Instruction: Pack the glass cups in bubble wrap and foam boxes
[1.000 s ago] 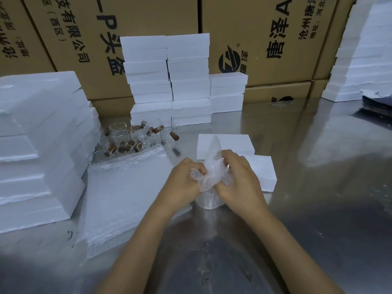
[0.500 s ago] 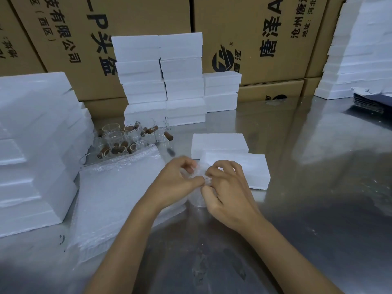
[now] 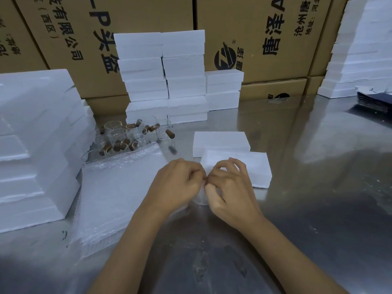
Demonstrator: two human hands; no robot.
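On the steel surface, just in front of two foam boxes, left hand and right hand both grip the bubble-wrapped glass cup. The loose flap that stood up a second ago is now folded down, so boxing looks next.

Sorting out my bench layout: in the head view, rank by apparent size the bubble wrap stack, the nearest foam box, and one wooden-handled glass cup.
1. Bubble wrap stack, clearly largest.
2. Nearest foam box, partly hidden by the right hand.
3. Glass cup, smallest, though it sits farther away, which exaggerates the gap.
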